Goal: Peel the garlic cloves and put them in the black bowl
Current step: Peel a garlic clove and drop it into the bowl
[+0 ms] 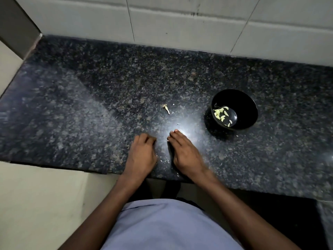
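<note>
About ten peeled garlic cloves (222, 114) lie in the one black bowl (249, 107), which stands on the speckled granite counter (90, 98), right of both hands. One garlic stem (166, 108) lies beyond them. The left hand (142, 153) rests knuckles-up, fingers curled under; what it holds cannot be told. The right hand (185, 153) lies flat, fingers straight, on the counter.

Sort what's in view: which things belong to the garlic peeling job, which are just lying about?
Job:
- black bowl
- peeled cloves in the bowl
- left hand, fingers curled, on the counter
- right hand, fingers flat on the counter

Lying about:
- garlic stem scrap
- skin flakes between the hands
- granite counter
- tiled wall
</note>
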